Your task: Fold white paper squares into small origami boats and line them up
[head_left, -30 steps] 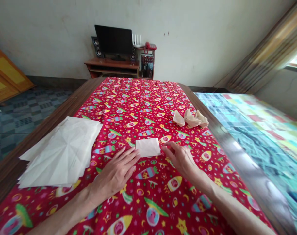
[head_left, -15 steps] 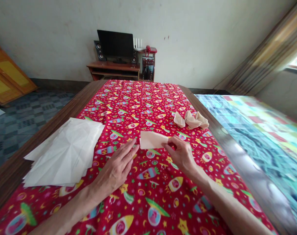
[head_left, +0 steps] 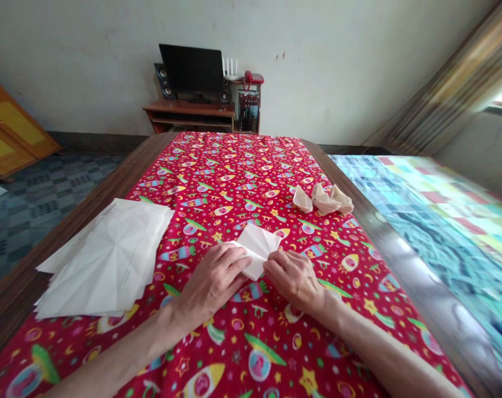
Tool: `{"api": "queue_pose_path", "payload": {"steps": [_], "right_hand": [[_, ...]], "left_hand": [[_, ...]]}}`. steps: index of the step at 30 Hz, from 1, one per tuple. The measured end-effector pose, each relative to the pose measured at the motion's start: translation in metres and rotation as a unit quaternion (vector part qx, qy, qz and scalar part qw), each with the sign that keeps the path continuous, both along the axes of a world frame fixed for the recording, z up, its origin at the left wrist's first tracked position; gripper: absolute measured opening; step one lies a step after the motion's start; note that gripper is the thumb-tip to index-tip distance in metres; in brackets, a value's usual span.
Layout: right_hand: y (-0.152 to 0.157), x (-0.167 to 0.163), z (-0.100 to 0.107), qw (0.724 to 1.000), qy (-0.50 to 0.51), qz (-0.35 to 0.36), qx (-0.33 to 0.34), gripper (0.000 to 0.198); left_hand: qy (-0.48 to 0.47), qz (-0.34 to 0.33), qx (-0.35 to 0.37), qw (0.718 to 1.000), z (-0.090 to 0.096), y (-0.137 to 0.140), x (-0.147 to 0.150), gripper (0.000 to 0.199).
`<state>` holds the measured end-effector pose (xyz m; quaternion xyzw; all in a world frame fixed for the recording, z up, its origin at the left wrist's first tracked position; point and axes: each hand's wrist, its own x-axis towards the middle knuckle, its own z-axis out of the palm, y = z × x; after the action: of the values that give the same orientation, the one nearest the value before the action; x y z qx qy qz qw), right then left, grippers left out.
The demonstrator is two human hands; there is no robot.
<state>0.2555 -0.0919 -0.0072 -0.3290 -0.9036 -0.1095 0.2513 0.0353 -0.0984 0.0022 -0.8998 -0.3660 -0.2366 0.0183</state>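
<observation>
A small creased sheet of white paper point(head_left: 259, 239), partly folded, lies in front of me on the red patterned cloth point(head_left: 251, 337). My left hand point(head_left: 217, 276) grips its left side, fingers closed on the edge. On the right side my right hand point(head_left: 294, 278) pinches the paper between thumb and fingers. The fingertips cover parts of both edges. Left of my hands rests a stack of creased white paper sheets point(head_left: 110, 260). Several folded paper pieces point(head_left: 325, 200) stand beyond my right hand, near the table's right edge.
The cloth covers a dark wooden table point(head_left: 85, 215). A bed point(head_left: 424, 221) adjoins the right side. At the far end a monitor point(head_left: 193, 69) and speakers stand on a low desk point(head_left: 188, 109), beside a red telephone point(head_left: 253, 78). An orange cabinet point(head_left: 16, 121) is at left.
My left hand has moved from beside the paper onto it and closed on its edge. The paper has been turned, partly opened and drawn nearer. My right hand has shifted slightly left and nearer.
</observation>
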Motion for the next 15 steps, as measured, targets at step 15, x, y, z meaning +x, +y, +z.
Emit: {"api": "queue_pose_path", "payload": {"steps": [15], "right_hand": [[0.001,0.011,-0.003,0.942,0.177,-0.040,-0.281,0.019]], "left_hand": [[-0.125,0.086,-0.154,0.976,-0.018,0.004,0.010,0.025]]}}
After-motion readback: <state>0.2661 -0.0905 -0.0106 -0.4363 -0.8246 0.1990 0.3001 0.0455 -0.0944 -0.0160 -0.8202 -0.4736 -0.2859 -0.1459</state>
